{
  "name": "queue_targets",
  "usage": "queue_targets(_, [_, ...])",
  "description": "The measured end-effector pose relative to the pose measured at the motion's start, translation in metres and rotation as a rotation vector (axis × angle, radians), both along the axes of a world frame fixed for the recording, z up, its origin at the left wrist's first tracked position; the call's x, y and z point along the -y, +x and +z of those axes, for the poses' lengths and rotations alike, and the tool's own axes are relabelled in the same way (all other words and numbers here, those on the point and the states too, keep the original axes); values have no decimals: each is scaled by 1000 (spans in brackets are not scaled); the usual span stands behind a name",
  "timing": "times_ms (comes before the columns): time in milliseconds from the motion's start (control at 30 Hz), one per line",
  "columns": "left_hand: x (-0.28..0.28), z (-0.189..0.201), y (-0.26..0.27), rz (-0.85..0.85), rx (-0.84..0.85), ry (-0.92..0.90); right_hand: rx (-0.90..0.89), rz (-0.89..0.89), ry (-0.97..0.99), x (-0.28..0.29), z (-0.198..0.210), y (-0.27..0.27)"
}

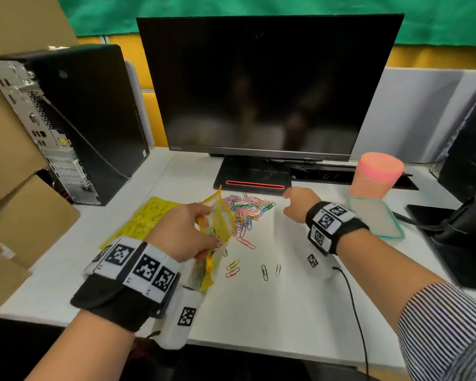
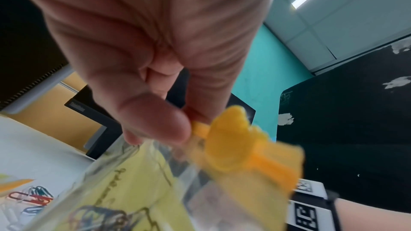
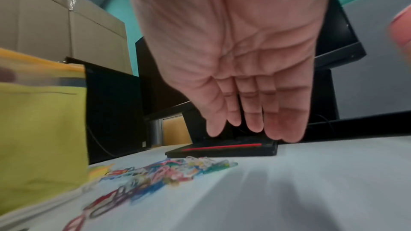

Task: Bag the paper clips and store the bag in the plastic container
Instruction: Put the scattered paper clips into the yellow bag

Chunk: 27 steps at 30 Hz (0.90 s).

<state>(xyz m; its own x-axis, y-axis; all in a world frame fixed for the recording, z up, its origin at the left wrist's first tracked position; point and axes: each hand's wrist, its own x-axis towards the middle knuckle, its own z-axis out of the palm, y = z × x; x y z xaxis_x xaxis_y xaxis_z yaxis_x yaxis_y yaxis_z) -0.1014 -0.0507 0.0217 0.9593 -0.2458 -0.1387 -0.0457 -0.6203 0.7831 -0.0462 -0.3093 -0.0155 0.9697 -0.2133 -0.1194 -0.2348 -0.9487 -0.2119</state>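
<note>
A yellow zip bag (image 1: 218,218) is being pinched at its mouth by the left hand (image 1: 180,232), while the right hand (image 1: 300,203), fingers spread, is being held beside the paper clips (image 1: 248,209) heaped between both grips on the bench (image 1: 272,312). Clips risk being scattered off the bench if swept too briskly toward the slack mouth.

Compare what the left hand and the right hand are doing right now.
The left hand pinches the yellow zip bag and holds it upright off the desk; the right hand holds nothing. The left hand's fingers are curled at the bag's edge; the right hand's fingers are straight, above the paper clips. Both wear marker-covered wristbands.
</note>
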Motion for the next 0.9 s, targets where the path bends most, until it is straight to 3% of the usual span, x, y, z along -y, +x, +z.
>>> queue_targets(200, [-10,2,13,5,-8,-31,-84,114,-65,-20,17,38])
queue_targets(433, [-8,-7,28,-17,-28,-60,-193,186,-96,-37,-6,64])
queue_targets(900, [-5,-11,32,-28,-20,-44,-93,264,-155,-41,-26,47])
